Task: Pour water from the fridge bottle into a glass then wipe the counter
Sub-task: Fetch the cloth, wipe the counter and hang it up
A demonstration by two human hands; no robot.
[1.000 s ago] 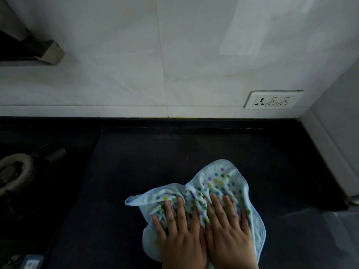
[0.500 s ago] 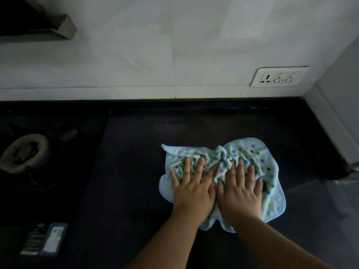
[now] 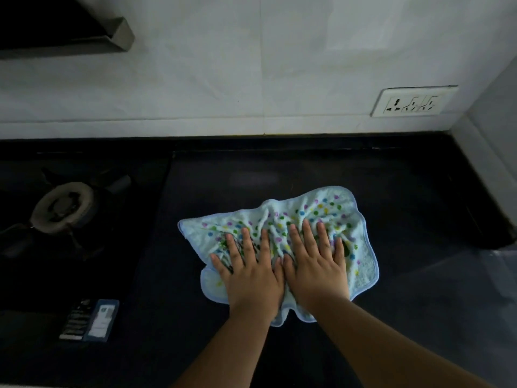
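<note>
The dotted cloth is pressed flat on the dark worktop under both hands, left hand beside right hand, fingers spread wide and pointing far, its long axis running left to right.

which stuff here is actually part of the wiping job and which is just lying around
In the job:
- dotted cloth, bunched under both palms
- left hand and right hand, flat on the cloth, side by side
- dark counter being wiped

Just lying about:
- gas burner to the left
- small packet near the front left
- wall socket
- hood corner, upper left
</note>
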